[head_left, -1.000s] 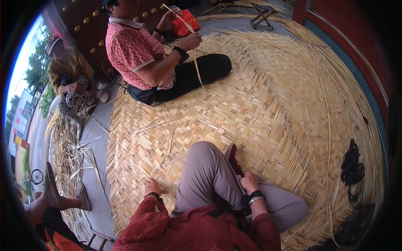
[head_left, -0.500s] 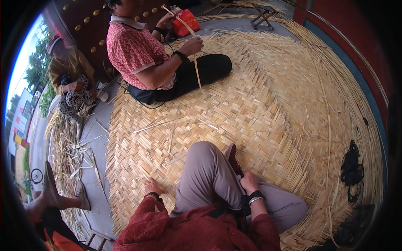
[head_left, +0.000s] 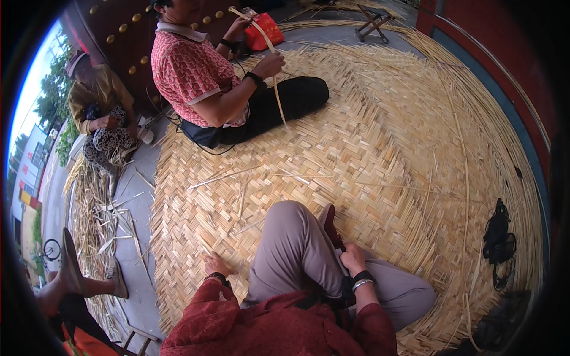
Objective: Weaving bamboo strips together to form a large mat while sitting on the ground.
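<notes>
My left hand (head_left: 219,264) lies on the woven mat (head_left: 332,151), beside my bent left knee. Its fingers are spread out on the weave, and no tool or strip shows in them. My right hand (head_left: 353,259) rests by my folded leg, close to the dark red shoe (head_left: 331,226). Those fingers are curled closed; whatever they hold, if anything, is hidden. Loose reed strips (head_left: 222,177) lie across the mat in front of me. A person in a red patterned shirt (head_left: 187,74) sits on the mat ahead, holding a long pale strip (head_left: 276,89) in both hands.
Another person (head_left: 101,113) sits at the far left behind a heap of reed scraps (head_left: 89,207). Someone's legs (head_left: 98,288) reach in at the lower left. A folding stool (head_left: 373,26) and a red bag (head_left: 262,32) stand at the back. Black cords (head_left: 500,243) lie at the right.
The person ahead has shifted the lower hand on the strip slightly to the left. Both my hands have stayed in place.
</notes>
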The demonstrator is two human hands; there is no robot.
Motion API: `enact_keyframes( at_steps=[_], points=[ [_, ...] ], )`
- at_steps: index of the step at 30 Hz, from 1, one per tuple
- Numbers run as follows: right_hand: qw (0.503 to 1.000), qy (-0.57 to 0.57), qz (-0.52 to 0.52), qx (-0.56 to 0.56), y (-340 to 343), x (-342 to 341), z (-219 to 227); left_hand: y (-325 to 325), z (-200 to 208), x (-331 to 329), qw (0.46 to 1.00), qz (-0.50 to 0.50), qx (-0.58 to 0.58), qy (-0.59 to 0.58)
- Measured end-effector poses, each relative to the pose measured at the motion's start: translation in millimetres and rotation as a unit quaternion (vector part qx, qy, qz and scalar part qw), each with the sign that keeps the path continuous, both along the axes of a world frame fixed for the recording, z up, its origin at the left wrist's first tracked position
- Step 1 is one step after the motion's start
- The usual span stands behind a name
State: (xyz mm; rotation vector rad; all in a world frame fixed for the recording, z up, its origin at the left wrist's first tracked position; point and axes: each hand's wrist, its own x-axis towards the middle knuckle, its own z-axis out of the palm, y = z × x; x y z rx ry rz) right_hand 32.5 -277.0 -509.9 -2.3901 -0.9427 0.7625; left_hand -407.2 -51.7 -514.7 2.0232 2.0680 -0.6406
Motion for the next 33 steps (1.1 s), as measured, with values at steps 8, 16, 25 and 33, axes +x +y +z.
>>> enact_keyframes(
  at_steps=[8,16,25,33],
  points=[
    [1.0,-0.001,-0.008,0.02,-7.4,5.1,-3.1,15.5,2.2,8.1,0.996,0.033,-0.07,-0.034],
    [1.0,0.004,-0.007,0.015,-10.1,14.1,-2.3,-13.3,-19.3,28.0,0.991,-0.064,-0.065,-0.096],
    [1.0,0.005,-0.012,0.009,-20.8,11.5,-8.9,-25.7,49.7,139.4,0.771,-0.103,-0.084,-0.622],
    [0.999,0.035,-0.017,-0.014,-24.7,17.4,14.6,-47.2,153.8,235.8,0.767,-0.36,0.128,-0.515]
  ],
)
